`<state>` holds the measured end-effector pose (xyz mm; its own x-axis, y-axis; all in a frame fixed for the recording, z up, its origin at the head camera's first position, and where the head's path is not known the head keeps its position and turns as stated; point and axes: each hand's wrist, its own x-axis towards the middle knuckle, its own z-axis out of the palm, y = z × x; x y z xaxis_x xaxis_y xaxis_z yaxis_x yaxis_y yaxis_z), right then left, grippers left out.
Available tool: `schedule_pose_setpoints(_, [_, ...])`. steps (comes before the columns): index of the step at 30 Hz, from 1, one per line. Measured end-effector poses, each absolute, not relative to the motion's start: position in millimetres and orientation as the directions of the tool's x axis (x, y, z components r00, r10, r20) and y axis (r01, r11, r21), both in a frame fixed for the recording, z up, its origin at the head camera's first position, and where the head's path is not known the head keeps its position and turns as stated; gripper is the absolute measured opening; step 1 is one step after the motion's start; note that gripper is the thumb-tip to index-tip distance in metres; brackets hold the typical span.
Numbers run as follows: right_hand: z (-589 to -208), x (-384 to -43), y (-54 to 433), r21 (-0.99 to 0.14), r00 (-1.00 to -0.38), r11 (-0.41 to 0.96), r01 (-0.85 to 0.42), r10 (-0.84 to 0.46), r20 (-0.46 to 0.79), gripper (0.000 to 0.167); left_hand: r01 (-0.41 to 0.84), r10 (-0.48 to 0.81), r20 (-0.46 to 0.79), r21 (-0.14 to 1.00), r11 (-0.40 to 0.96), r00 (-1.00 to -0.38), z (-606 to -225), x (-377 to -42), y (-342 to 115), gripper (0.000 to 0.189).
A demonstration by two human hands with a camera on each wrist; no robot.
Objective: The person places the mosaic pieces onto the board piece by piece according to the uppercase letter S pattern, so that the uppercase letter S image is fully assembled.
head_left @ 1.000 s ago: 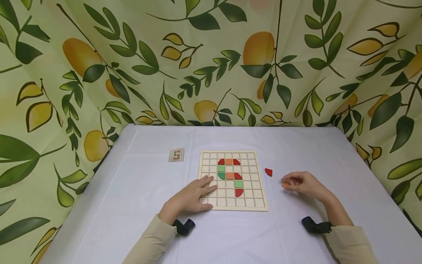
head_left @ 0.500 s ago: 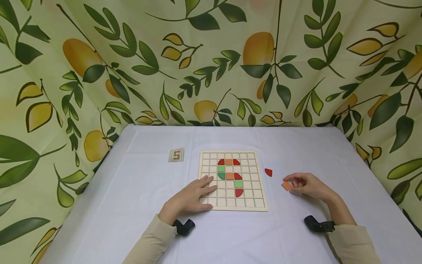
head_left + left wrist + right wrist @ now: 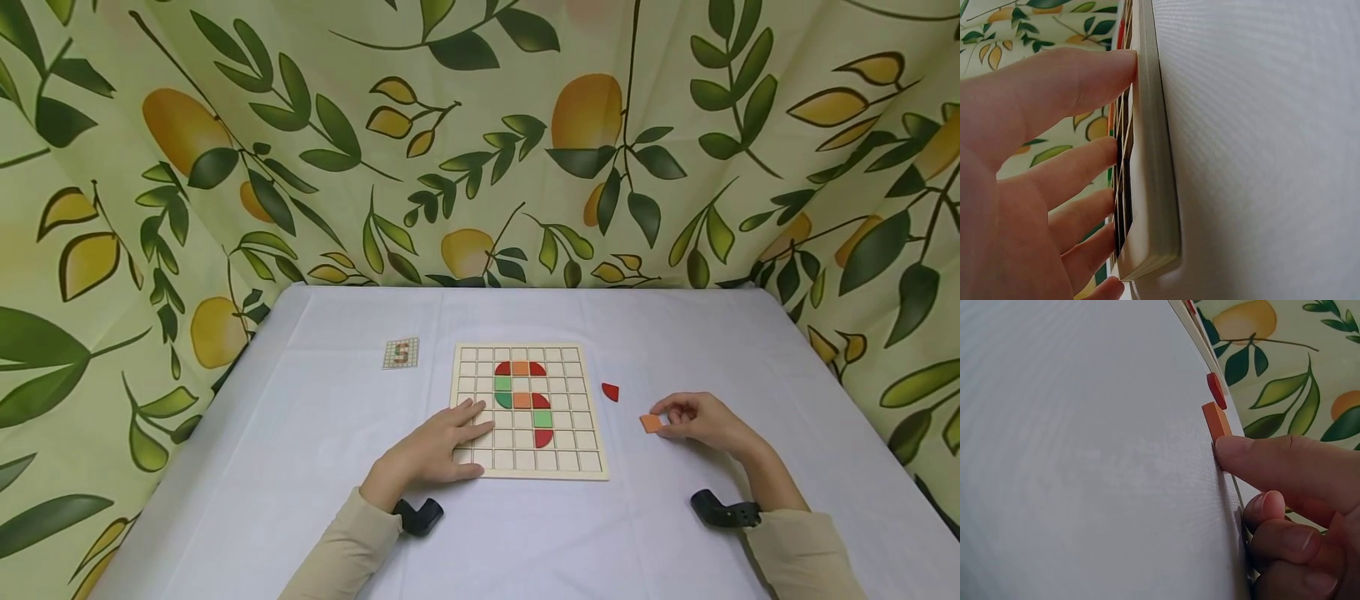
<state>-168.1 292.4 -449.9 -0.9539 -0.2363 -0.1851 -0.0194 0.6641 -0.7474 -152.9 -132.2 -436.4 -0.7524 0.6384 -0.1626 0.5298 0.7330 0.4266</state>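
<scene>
My left hand (image 3: 442,446) rests with spread fingers on the lower left of a wooden grid board (image 3: 592,461); in the left wrist view its fingertips touch the board's edge (image 3: 1159,187). Several coloured tiles lie in the grid: red quarter-rounds such as the red tile (image 3: 543,438), orange squares like the orange tile (image 3: 521,367), and green pieces including the light green tile (image 3: 542,418). Right of the board, my right hand (image 3: 697,419) pinches an orange square tile (image 3: 650,424) between thumb and finger, low over the cloth; the right wrist view shows the same orange tile (image 3: 1216,420) edge-on.
A loose red quarter-round tile (image 3: 611,392) lies just right of the board. To the board's left is a small pattern card (image 3: 401,352) with an S-shaped figure on a grid. A white cloth (image 3: 337,333) covers the table, and a leaf-and-fruit curtain (image 3: 480,150) hangs behind it.
The orange tile, mostly hidden in my right fingers a second ago, now shows flat and in full. My right hand shifted slightly right, then held nearly still. My left hand stayed put.
</scene>
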Motion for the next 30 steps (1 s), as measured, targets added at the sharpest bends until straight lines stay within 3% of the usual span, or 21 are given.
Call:
schedule_pose_setpoints(21, [-441.5,-167.8,259.7,-0.767,-0.970,0.642,0.027,-0.170,-0.176,0.036,0.547,0.649,-0.149,0.419,0.725,-0.746,-432.6,-151.9,-132.1,0.063])
schedule_pose_setpoints(30, [-436.1,-167.6,239.3,-0.800,-0.962,0.600,-0.013,-0.226,-0.154,0.034,0.541,0.643,-0.149,0.419,0.729,-0.751,-435.5,-152.6,-132.1,0.067])
